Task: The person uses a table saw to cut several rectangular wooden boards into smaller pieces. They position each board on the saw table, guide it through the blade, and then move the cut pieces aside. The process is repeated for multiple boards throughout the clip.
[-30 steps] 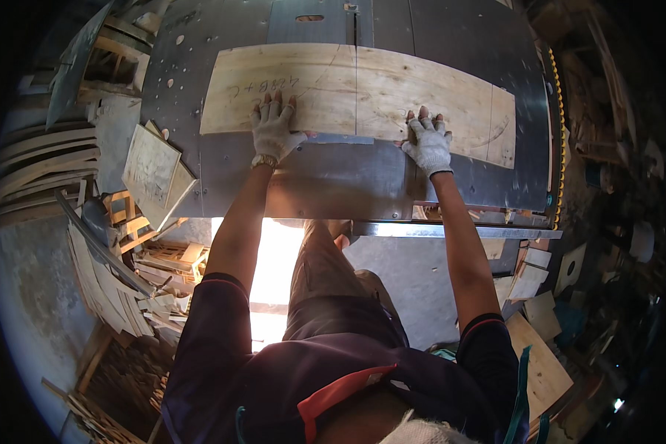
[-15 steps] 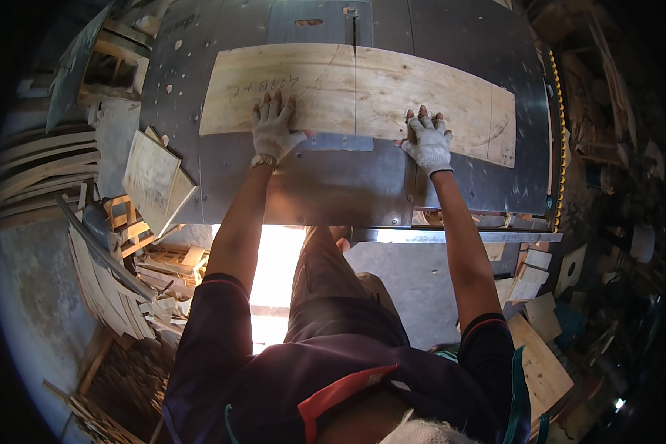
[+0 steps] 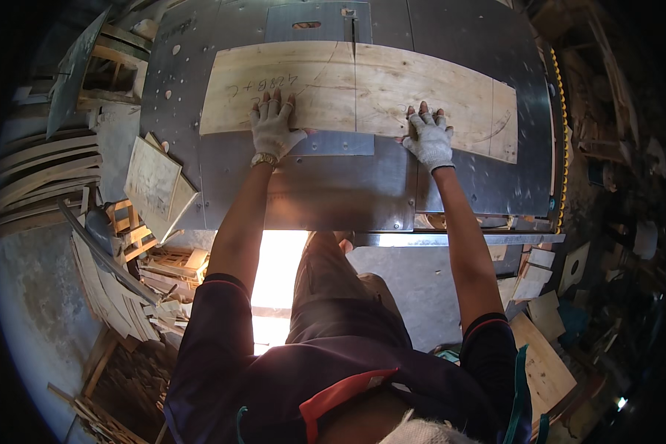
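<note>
A long, pale wooden board (image 3: 370, 92) is laid flat on the dark metal table (image 3: 333, 185), and it is placed well apart from the near edge. Its long axis is directed from the left edge of the table toward the right edge, roughly along the near edge; the right end is seen somewhat closer to that edge than the left end. The board is crossed by a thin dark line (image 3: 356, 89), which is lined up with a slot (image 3: 353, 29) in the table beyond; whether it is a cut or a drawn mark cannot be told. Handwriting is seen on the left part. The left hand (image 3: 274, 127) and the right hand (image 3: 430, 139), both gloved with fingertips bare, are opened, with fingers spread and pressed on the near side of the board, one at each side of the line. Beside the table's left edge, toward the near corner, flat wooden panels (image 3: 153, 177) are leaned.
</note>
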A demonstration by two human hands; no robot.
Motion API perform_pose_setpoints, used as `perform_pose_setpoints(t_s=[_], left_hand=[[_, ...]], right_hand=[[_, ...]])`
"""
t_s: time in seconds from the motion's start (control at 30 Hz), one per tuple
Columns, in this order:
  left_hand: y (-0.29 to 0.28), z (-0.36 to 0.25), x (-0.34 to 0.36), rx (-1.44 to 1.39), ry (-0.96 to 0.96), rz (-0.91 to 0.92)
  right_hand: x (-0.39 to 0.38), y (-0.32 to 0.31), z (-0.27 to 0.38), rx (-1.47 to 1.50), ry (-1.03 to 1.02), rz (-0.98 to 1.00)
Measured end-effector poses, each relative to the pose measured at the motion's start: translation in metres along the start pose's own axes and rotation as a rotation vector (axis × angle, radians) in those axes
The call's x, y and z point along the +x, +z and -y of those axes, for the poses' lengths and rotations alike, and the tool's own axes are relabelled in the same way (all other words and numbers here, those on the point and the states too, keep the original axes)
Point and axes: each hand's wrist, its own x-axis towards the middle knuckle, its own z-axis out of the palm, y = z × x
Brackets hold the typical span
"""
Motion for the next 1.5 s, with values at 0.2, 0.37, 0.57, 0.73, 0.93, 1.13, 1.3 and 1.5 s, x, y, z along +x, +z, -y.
perform_pose_setpoints(t_s=[0.2, 0.37, 0.57, 0.73, 0.93, 1.13, 1.3, 1.5], left_hand=[[0.001, 0.001, 0.008, 0.018, 0.004, 0.022], [0.004, 0.002, 0.014, -0.002, 0.029, -0.057], [0.01, 0.006, 0.021, 0.023, 0.035, -0.04], [0.018, 0.011, 0.026, -0.005, 0.019, -0.004], [0.018, 0.01, 0.036, 0.032, 0.001, 0.056], [0.012, 0.009, 0.042, 0.042, -0.006, 0.087], [0.01, 0.008, 0.047, 0.037, -0.021, 0.077], [0.013, 0.01, 0.054, 0.041, -0.021, 0.08]], right_hand=[[0.004, -0.011, 0.004, -0.026, 0.014, 0.028], [0.013, -0.012, 0.002, -0.042, 0.018, 0.038], [0.02, -0.014, 0.002, -0.05, 0.008, 0.017], [0.028, -0.017, 0.002, -0.049, 0.016, 0.049], [0.035, -0.018, 0.0, -0.027, 0.01, 0.029], [0.039, -0.022, 0.002, -0.031, 0.01, 0.017], [0.044, -0.024, 0.001, -0.021, 0.01, 0.025], [0.049, -0.027, 0.002, -0.017, 0.005, 0.019]])
